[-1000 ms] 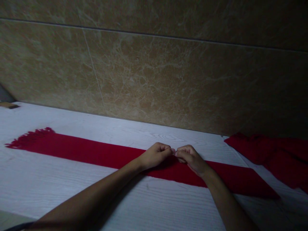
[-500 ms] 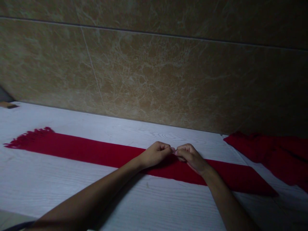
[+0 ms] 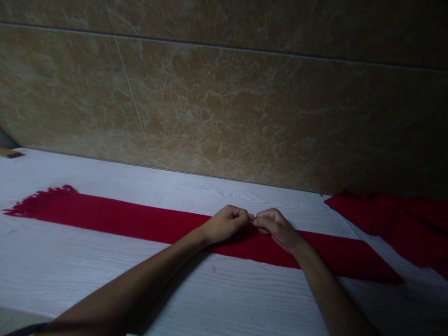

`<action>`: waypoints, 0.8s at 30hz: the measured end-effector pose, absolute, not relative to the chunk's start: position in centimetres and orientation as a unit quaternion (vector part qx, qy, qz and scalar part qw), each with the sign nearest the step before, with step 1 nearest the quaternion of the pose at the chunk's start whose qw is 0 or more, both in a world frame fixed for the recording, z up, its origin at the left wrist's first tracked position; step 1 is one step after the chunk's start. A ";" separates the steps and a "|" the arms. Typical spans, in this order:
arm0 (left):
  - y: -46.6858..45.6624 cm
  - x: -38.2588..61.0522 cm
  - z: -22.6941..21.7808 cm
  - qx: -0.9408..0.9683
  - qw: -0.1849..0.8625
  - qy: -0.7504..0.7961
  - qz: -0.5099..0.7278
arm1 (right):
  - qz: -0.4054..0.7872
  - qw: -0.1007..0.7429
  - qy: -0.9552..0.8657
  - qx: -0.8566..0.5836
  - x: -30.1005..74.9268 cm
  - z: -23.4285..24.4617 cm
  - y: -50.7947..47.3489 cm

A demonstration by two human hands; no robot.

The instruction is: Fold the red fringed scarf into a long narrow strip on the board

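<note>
A long red scarf (image 3: 122,219) lies flat across the white wood-grain table (image 3: 87,275), its fringed end at the far left. My left hand (image 3: 226,223) and my right hand (image 3: 276,227) rest side by side on the scarf's middle. Both are curled with fingertips pinched together at the scarf's far edge, almost touching each other. Whether they grip the cloth or only press on it is hidden by the knuckles.
More red cloth (image 3: 392,219) lies bunched at the right, in shadow. A brown marble wall (image 3: 224,107) rises just behind the table. A small flat object (image 3: 10,153) sits at the far left edge.
</note>
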State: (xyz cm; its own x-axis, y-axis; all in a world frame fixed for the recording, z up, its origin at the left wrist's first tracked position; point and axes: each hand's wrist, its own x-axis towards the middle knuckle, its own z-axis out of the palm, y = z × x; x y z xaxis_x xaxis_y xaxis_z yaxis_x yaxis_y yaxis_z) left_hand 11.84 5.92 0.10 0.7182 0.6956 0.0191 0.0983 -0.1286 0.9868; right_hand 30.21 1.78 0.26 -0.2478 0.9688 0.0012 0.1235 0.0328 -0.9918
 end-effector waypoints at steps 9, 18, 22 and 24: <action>6.0 11.8 0.2 0.712 0.595 0.277 0.249 | 0.513 0.402 -0.602 -0.462 30.1 0.4 1.8; 5.7 11.7 0.4 0.741 0.555 0.259 0.275 | 0.415 0.441 -0.621 -0.498 30.4 0.6 1.5; 4.5 11.2 1.3 0.866 0.356 0.221 0.273 | 0.217 0.445 -0.678 -0.544 31.4 0.8 0.4; 3.9 11.2 1.6 0.915 0.252 0.206 0.240 | 0.088 0.358 -0.733 -0.571 32.1 0.3 -0.8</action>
State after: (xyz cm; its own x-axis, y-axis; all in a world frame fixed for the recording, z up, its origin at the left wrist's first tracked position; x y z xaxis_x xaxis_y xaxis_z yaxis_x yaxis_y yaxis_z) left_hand 11.20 3.93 1.59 0.7998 0.4977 0.3356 0.2560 -0.7885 0.5592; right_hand 32.13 -0.76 0.26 -0.0914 0.9006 0.4250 0.7746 0.3325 -0.5380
